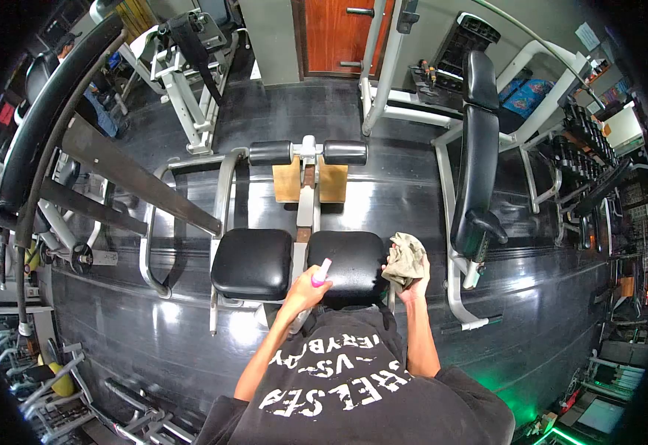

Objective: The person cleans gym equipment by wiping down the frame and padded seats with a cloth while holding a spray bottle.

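Note:
My left hand [308, 292] is closed around a small pink and white bottle [322, 273], held over the near left corner of a black padded seat [350, 256]. Its lower part is hidden by my fingers. A crumpled beige-grey cloth [404, 258] is in my right hand [417, 285], at the right edge of the same seat. My fingers wrap partly behind the cloth. To the left sits a second black padded seat [251, 261]. Beyond both seats, two black foam rollers [270, 153] are mounted on a grey post, above a wooden plate [287, 184].
An upright black bench pad [477, 167] on a grey frame stands to the right. A long slanted machine arm [135, 174] rises at the left. Dumbbell racks [587, 141] line the far right. A person [101, 111] is partly visible at the upper left.

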`<state>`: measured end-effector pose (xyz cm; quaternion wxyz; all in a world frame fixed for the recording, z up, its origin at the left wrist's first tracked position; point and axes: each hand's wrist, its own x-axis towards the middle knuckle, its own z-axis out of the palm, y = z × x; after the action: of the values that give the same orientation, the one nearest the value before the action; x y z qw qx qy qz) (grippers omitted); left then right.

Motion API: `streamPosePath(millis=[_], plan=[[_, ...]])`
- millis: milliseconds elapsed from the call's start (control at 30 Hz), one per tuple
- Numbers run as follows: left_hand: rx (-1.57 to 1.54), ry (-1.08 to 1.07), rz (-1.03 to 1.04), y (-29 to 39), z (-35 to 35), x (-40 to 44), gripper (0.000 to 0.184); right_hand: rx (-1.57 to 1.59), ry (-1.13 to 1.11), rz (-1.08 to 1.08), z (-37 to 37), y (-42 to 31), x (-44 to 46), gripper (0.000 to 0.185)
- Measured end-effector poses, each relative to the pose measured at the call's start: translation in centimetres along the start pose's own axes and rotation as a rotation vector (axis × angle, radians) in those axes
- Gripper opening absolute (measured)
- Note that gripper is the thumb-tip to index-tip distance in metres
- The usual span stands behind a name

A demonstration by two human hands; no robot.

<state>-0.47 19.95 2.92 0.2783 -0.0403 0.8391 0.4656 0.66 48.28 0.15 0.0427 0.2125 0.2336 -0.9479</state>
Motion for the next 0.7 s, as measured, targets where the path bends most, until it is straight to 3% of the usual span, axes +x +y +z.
streamPosePath(millis=[200, 300, 433, 533, 567, 633, 667, 700], plan=[[0.049, -0.077, 0.066, 1.9, 1.3, 1.2, 0.03, -0.117, 0.024, 0.022, -1.6, -1.1, 1.6, 0.053], [0.026, -0.074, -0.011, 1.4, 1.2, 1.7, 0.029, -0.14, 0.048, 0.028, -2.6, -1.1, 3.2, 0.044], [-0.075, -0.016, 0.022, 1.2, -0.3, 0.8, 0.029, -0.302, 0.248, -0.006, -3.0, -0.4, 6.2, 0.037], [-0.138, 0.002, 0.106, 0.9, -1.5, -0.1, 0.028, -0.874, 0.325, -0.392, -3.8, 1.2, 10.2, 0.041], [-0.138, 0.003, 0.1, 0.7, -1.6, -0.3, 0.028, -1.069, 0.349, -0.415, -4.1, 1.2, 11.3, 0.044], [-0.241, 0.023, 0.06, 0.4, -2.0, -0.8, 0.023, -1.403, 0.268, -0.527, -2.9, 1.8, 13.2, 0.041], [-0.335, 0.027, 0.066, 0.2, -2.1, -0.9, 0.019, -1.491, 0.118, -0.603, -2.4, 2.3, 13.8, 0.042], [-0.334, 0.031, 0.06, -0.1, -2.1, -1.1, 0.019, -1.729, -0.029, -0.462, -2.1, 2.7, 14.4, 0.04]])
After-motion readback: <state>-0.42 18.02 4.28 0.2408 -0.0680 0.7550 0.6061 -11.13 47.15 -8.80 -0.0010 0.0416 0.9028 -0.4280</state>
